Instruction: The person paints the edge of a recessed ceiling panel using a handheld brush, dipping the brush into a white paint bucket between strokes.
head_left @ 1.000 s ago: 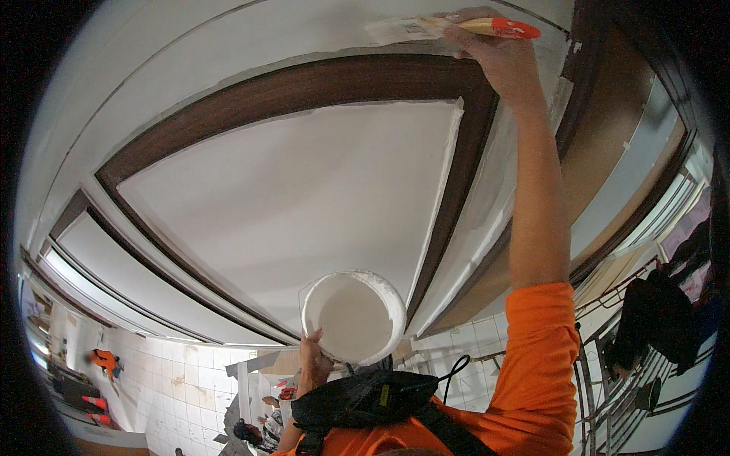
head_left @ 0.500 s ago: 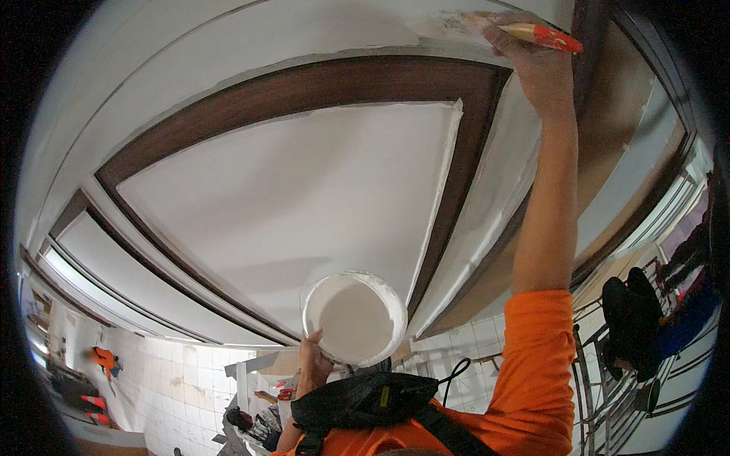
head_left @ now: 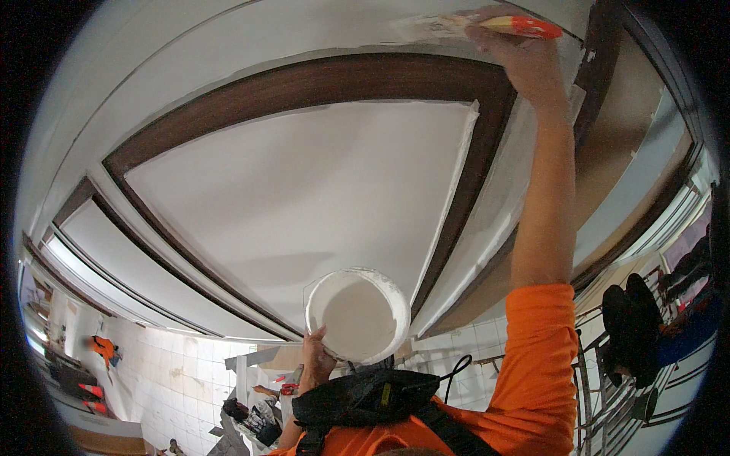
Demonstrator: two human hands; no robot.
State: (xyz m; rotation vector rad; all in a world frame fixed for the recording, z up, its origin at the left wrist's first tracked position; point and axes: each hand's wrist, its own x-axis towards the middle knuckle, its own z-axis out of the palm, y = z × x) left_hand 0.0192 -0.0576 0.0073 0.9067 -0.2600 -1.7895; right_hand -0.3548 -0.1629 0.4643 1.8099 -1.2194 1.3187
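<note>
Raised overhead at the upper right, my right hand (head_left: 517, 57) is closed round a paintbrush (head_left: 525, 27) with a red-and-yellow handle. Its bristles, blurred, press against the white strip (head_left: 327, 30) beyond the dark brown frame (head_left: 319, 76). Down in front of my chest, my left hand (head_left: 315, 353) grips the side of a round white bucket (head_left: 357, 315). Pale paint lies inside that bucket, and some is smeared on its rim. Between bucket and frame spreads a large white panel (head_left: 304, 182) with tape along its right edge.
Metal scaffold rails (head_left: 601, 380) and a person's dark shoes (head_left: 631, 327) are at the right. Far below, a tiled floor (head_left: 175, 372) carries a person in orange (head_left: 105, 349) and orange cones (head_left: 93, 391). Another person (head_left: 255, 414) is low beside my left arm.
My right hand and the paintbrush have moved a little to the left along the white strip. My left hand and the bucket stay nearly where they were.
</note>
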